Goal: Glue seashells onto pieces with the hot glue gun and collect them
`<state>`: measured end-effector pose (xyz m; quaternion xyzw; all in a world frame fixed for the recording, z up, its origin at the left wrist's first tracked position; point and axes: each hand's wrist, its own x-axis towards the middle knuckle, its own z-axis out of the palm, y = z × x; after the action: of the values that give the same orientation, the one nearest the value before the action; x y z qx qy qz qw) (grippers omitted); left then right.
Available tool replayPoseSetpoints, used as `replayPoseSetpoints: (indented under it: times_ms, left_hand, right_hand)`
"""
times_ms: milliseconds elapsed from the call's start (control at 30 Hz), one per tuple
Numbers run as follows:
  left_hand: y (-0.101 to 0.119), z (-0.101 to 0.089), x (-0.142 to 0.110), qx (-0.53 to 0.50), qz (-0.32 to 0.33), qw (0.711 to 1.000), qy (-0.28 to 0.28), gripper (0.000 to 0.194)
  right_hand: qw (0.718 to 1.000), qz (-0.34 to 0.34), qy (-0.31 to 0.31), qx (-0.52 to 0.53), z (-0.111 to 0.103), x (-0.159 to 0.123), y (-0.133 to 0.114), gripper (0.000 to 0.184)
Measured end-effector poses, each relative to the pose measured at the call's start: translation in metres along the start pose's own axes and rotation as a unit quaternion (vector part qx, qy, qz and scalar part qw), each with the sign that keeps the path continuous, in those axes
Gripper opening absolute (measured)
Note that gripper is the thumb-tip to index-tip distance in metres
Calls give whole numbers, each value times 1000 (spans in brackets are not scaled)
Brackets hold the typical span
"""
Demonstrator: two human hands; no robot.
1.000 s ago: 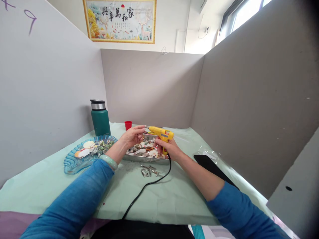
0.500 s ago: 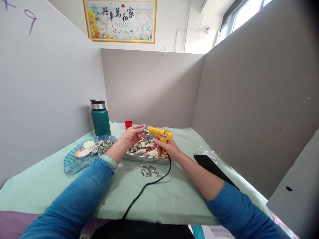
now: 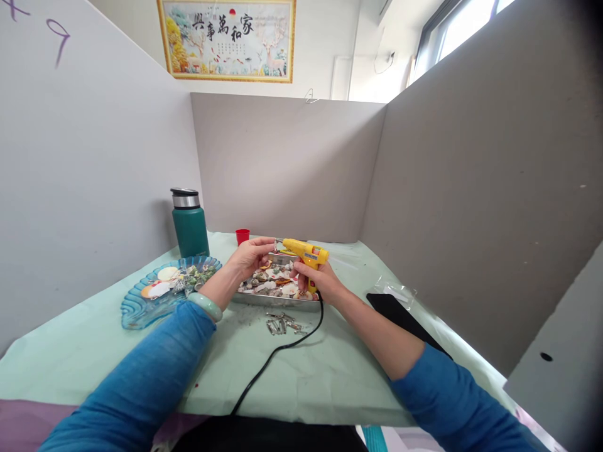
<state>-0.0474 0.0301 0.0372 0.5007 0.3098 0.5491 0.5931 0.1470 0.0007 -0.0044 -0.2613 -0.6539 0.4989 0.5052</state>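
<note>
My right hand [image 3: 316, 279] is wrapped round the grip of a yellow hot glue gun [image 3: 305, 251], its nozzle pointing left. Fingers pinched, my left hand [image 3: 252, 256] holds something small right at the nozzle tip; its kind is too small to make out. Both hands are above a metal tray [image 3: 277, 301] filled with seashells [image 3: 276, 276]. Several small silvery metal clips [image 3: 282, 324] lie on the table in front of the tray. From the gun a black cord [image 3: 268, 362] runs down to the near table edge.
Left of the tray, a blue shell-shaped dish [image 3: 134, 307] holds shells and small pieces. Behind it stand a green bottle [image 3: 190, 229] and a red cup [image 3: 242, 236]. A black flat object [image 3: 400, 317] and clear plastic bag [image 3: 398, 290] lie right. Grey partitions [image 3: 287, 169] enclose the table.
The glue gun shifted slightly left and then back right, its nozzle staying by my left fingertips. Both hands keep their holds; the rest is unmoved.
</note>
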Motion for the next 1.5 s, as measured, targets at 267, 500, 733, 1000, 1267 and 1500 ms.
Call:
replayPoseSetpoints:
  times_ms: [267,500,733,1000,1267,1500]
  left_hand:
    - [-1,-1,2,-8,14,1000,7,29]
    - [1,0,2,-15,21,999,23,29]
    - [2,1,-1,12,4,1000,9,28]
    - [-1,-6,4,68,10,996,50,26]
    - [-9,-16,11,477,43,874,80,14]
    - [-19,-33,18,781,51,620,56,22]
  right_hand:
    - [1000,-5,-10,-12,0,-1,-2,28]
    - [1000,6,-16,-11,0,0,-1,29]
    - [1000,-2,-10,-9,0,0,0,29]
    - [1000,3,12,0,-2,2,2,31]
    - [998,17,52,28,0,4,3,33]
    - [998,23,63,21,0,4,3,34]
